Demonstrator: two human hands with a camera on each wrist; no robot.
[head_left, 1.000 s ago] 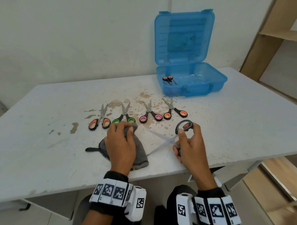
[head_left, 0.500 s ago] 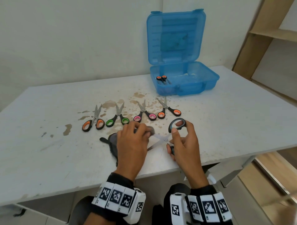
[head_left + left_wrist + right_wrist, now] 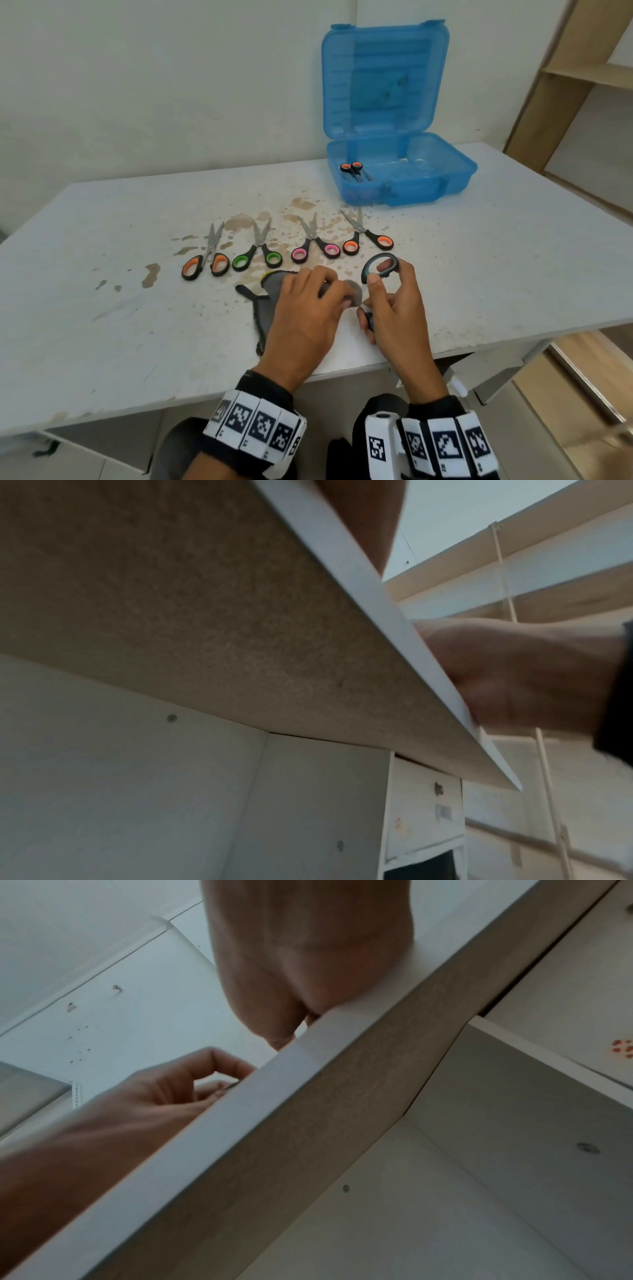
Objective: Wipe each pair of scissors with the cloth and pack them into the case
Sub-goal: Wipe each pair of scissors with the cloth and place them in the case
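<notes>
In the head view my right hand (image 3: 376, 298) holds a pair of grey-handled scissors (image 3: 379, 266) by the handles, near the table's front edge. My left hand (image 3: 329, 291) grips the grey cloth (image 3: 274, 286) and presses it over the blades, which are hidden under cloth and fingers. Four more pairs lie in a row behind: orange (image 3: 205, 264), green (image 3: 257, 257), pink (image 3: 315, 249) and orange (image 3: 367, 240). The open blue case (image 3: 428, 185) stands at the back with one orange-handled pair (image 3: 352, 169) inside. The wrist views look up from below the table edge (image 3: 260, 1123).
Brown stains (image 3: 301, 204) mark the white table (image 3: 102, 308) around the row of scissors. A wooden shelf unit (image 3: 565, 75) stands at the right. Under the table there are white panels and a drawer (image 3: 424, 804).
My left hand has slid the cloth to the right along the spread blades up to my right hand, and the blades are now covered. The right hand has kept its hold.
</notes>
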